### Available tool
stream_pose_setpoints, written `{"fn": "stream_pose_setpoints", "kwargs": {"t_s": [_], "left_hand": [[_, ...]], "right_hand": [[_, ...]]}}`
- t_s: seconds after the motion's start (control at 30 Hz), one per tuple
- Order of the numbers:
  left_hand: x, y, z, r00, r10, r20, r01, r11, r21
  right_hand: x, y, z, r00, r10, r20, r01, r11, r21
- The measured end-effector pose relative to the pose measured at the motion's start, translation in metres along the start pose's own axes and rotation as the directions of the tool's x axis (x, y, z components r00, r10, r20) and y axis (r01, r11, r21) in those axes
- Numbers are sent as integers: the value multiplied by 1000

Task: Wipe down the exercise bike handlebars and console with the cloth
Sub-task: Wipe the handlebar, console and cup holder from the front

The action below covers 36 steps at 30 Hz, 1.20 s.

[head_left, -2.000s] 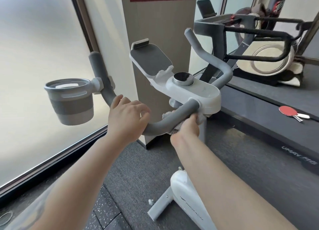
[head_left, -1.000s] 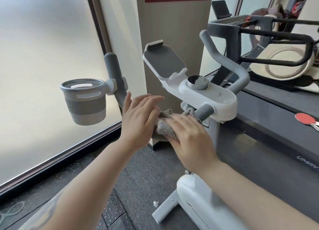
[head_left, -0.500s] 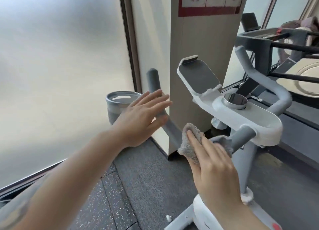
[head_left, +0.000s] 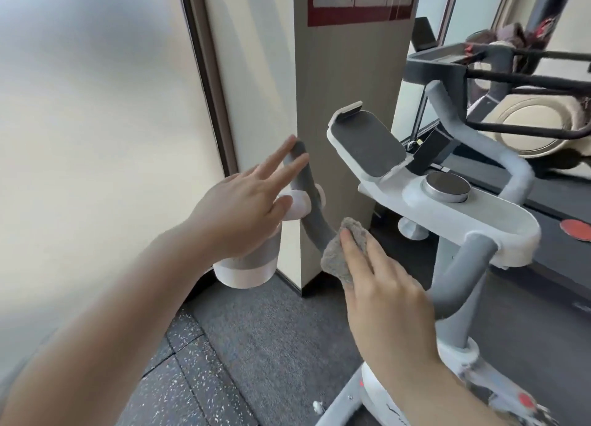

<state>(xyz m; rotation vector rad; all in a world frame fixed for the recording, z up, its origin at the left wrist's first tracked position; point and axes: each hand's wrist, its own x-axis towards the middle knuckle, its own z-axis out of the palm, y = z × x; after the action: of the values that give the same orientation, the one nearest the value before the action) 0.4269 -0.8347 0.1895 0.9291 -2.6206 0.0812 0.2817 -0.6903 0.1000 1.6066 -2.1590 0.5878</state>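
The white exercise bike console (head_left: 463, 221) has a round dial and a tilted phone holder (head_left: 367, 144). Grey padded handlebars curve out on both sides: the left handlebar (head_left: 311, 214) rises beside the pillar, the right handlebar (head_left: 473, 131) rises at the far side. My right hand (head_left: 380, 285) presses a grey cloth (head_left: 342, 253) with straight fingers against the lower bend of the left handlebar. My left hand (head_left: 243, 211) is open, fingers spread, with fingertips at the upper end of the left handlebar.
A grey-and-white cup holder (head_left: 249, 266) is clamped to the left handlebar, partly behind my left hand. A beige pillar (head_left: 345, 83) stands right behind the bike, a frosted window (head_left: 96, 106) to the left. A treadmill (head_left: 559, 227) and another machine stand to the right.
My right hand has slid the cloth left along the handlebar from the console side to the left bend. My left hand let go of the bar and now hovers open higher up. The view turned left.
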Motion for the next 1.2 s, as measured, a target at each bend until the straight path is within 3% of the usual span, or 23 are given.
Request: {"fn": "stream_pose_setpoints", "kwargs": {"t_s": [0.1, 0.17, 0.23, 0.3, 0.37, 0.43, 0.47, 0.5, 0.53, 0.57, 0.6, 0.63, 0.67, 0.73, 0.8, 0.83, 0.9, 0.97, 1.07, 1.13, 1.2], "left_hand": [[-1, 3, 4, 997, -4, -82, 8, 999, 43], [-5, 7, 6, 991, -1, -134, 14, 996, 92], [-10, 8, 7, 982, -12, -190, 35, 992, 119], [-16, 5, 7, 977, -32, -209, 50, 995, 82], [-20, 1, 8, 976, -23, -217, 36, 998, 54], [-20, 1, 10, 971, -34, -237, 50, 997, 65], [-18, 3, 11, 969, -47, -241, 65, 996, 69], [-17, 5, 11, 969, -53, -241, 73, 994, 77], [-17, 7, 11, 969, -51, -240, 73, 994, 85], [-17, 8, 11, 969, -43, -243, 67, 994, 91], [-18, 7, 10, 968, -33, -248, 59, 994, 96], [-19, 6, 9, 967, -26, -255, 53, 994, 98], [-21, 6, 9, 965, -26, -259, 53, 994, 96], [-23, 5, 10, 963, -37, -267, 63, 994, 89], [-21, 6, 11, 962, -44, -270, 72, 993, 95], [-20, 6, 11, 962, -50, -269, 79, 992, 98], [-19, 9, 11, 960, -68, -271, 99, 990, 101], [-21, 13, 9, 961, -81, -265, 112, 988, 103], [-27, 27, 11, 956, -29, -291, 60, 993, 100], [-28, 41, 16, 950, 56, -307, -46, 998, 41], [-24, 55, 23, 951, 100, -292, -126, 989, -72]], "right_hand": [[33, -43, 10, 995, 91, -28, -91, 996, -1], [35, -47, 12, 995, 49, -85, -53, 997, -47], [23, -24, 8, 977, -186, -103, 169, 973, -155], [4, 4, 3, 930, -349, -114, 332, 932, -145], [-1, 19, -6, 981, -190, -45, 192, 980, 44], [23, 14, -13, 981, 119, 154, -153, 959, 237], [45, 9, -13, 904, 245, 351, -362, 875, 321], [68, 4, -13, 755, 304, 580, -595, 689, 414], [89, -1, -13, 576, 249, 779, -785, 435, 441], [105, -4, -10, 458, 158, 875, -875, 255, 412], [115, -7, -8, 434, 113, 894, -893, 189, 410], [120, -11, -7, 436, 104, 894, -892, 177, 415], [117, -13, -5, 476, 148, 867, -867, 247, 433], [90, -12, -4, 708, 264, 655, -661, 574, 484], [54, -10, -6, 941, 183, 284, -275, 904, 328], [39, -14, -8, 986, 103, 132, -130, 966, 221], [27, -33, -2, 996, 85, 14, -86, 995, 55], [25, -57, 9, 994, 112, -12, -113, 992, -53], [15, -56, 13, 997, -77, -10, 74, 981, -181], [5, -23, 7, 989, -146, -34, 140, 981, -136], [-10, 11, -2, 994, -82, -78, 83, 996, 13]]}}
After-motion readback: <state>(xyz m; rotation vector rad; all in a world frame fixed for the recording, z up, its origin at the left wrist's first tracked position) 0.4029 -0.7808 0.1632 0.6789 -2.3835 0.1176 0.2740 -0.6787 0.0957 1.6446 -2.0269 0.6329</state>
